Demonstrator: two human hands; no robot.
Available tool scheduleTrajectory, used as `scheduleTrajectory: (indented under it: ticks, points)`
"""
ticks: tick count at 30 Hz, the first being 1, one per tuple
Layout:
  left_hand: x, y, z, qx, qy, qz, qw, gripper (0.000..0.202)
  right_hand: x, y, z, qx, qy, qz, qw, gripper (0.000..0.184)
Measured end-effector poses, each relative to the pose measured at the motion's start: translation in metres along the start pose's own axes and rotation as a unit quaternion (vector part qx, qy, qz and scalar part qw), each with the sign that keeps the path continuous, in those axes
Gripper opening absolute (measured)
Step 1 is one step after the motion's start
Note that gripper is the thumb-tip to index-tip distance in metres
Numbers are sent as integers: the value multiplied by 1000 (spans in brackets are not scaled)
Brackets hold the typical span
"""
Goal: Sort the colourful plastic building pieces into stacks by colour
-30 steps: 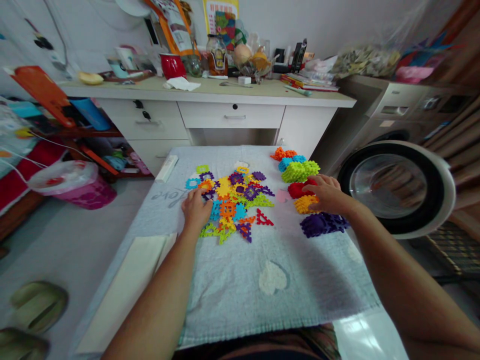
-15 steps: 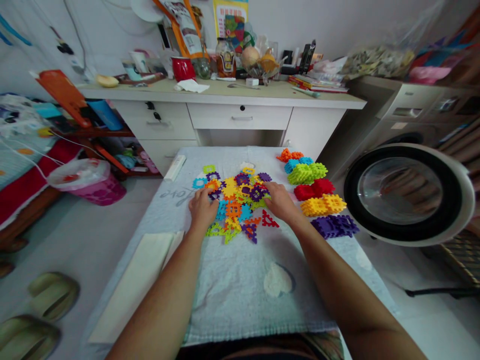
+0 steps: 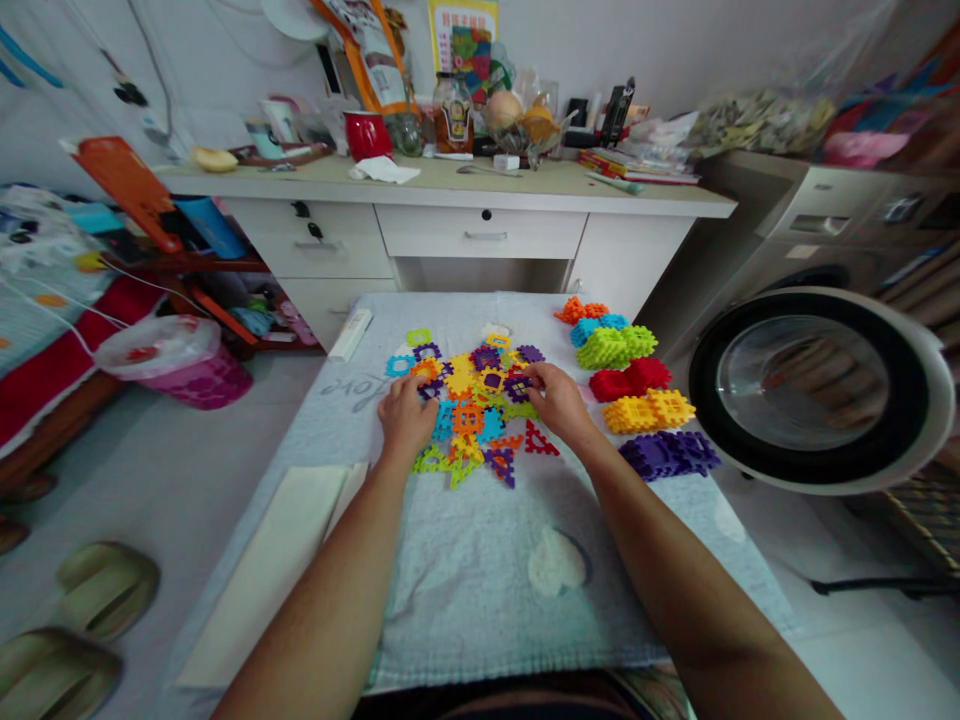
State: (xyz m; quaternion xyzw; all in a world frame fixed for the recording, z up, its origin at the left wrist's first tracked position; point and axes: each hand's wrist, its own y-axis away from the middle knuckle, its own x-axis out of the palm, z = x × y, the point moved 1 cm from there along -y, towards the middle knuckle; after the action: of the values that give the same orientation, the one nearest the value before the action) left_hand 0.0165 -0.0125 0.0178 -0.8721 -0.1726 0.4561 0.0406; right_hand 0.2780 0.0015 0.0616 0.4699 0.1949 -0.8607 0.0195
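Colorful plastic interlocking pieces lie in a loose pile in front of me, with a yellow square piece (image 3: 459, 376) and an orange square piece (image 3: 468, 418) among them. At the pile's left edge rests my left hand (image 3: 405, 415), thumb and forefinger apart beside a purple piece (image 3: 429, 390); its other fingers are partly hidden. My right hand (image 3: 559, 402) pinches a purple square piece (image 3: 517, 387) at the pile's right side. Just below that hand lies a red triangular piece (image 3: 540, 438). Green triangular pieces (image 3: 431, 460) lie at the near edge.
Stacks sorted by color line the table's right side, including yellow (image 3: 649, 411), red (image 3: 630, 379) and purple (image 3: 669, 455) pieces. A white board (image 3: 262, 575) lies at the left edge, a white box (image 3: 350, 335) farther back. An open washer door (image 3: 821, 390) stands at right.
My right hand has shifted slightly, its forefinger now closer on the purple square piece, which has tilted a little. The left hand stays in place.
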Motion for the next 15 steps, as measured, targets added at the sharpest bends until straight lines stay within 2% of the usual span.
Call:
scheduleTrajectory:
  ticks: [4, 7, 10, 15]
  points:
    - [-1, 0, -1, -5, 0, -2, 1000, 40, -19, 13, 9, -19, 82, 4, 996, 20]
    - [-1, 0, -2, -6, 1, 0, 1000, 40, -30, 24, 16, -38, 126, 80, 988, 17]
    - [-1, -1, -1, -7, 1, 2, 1000, 40, -35, 29, 16, -57, 122, 153, 979, 17]
    - [-1, -1, -1, -10, -6, 1, 1000, 40, -30, 25, 4, -54, 130, 193, 971, 58]
